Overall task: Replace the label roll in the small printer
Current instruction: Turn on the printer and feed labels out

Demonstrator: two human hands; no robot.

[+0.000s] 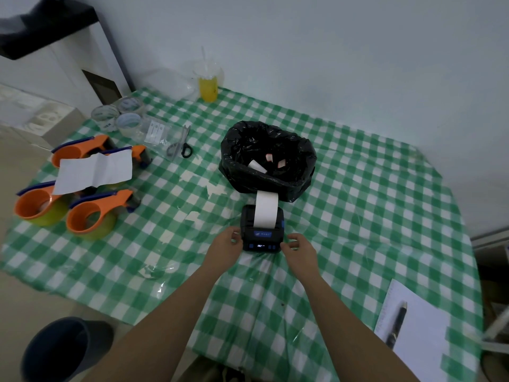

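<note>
Green and white checked cloth under a clear plastic sheet covers the table [358, 188]. The black printer [261, 230] is placed near the middle of the table, a little toward the near edge. A white strip of label paper [266, 209] comes up from its slot and is bent back toward the far edge. The printer is flanked by both hands. The left hand [224, 245] is curled against its left side, with the fingertips touching the case. The right hand [298, 246] is curled at its right side, with the fingers bent; whether it really touches the case cannot be told. Nothing is lifted.

Just behind the printer a bin lined with a black bag [268, 158] is seen, and some small white rolls [257, 166] lie inside. Near the left edge four orange tape dispensers [91, 213] are grouped, and a white paper [95, 170] is laid over them. Behind them, toward the far left corner, clear tape rolls [118, 117] and scissors [180, 146] are found. A cup with yellow drink [208, 84] stands at the far edge. At the near right corner a notepad [424, 321] with a pen [396, 323] on it is placed.
</note>
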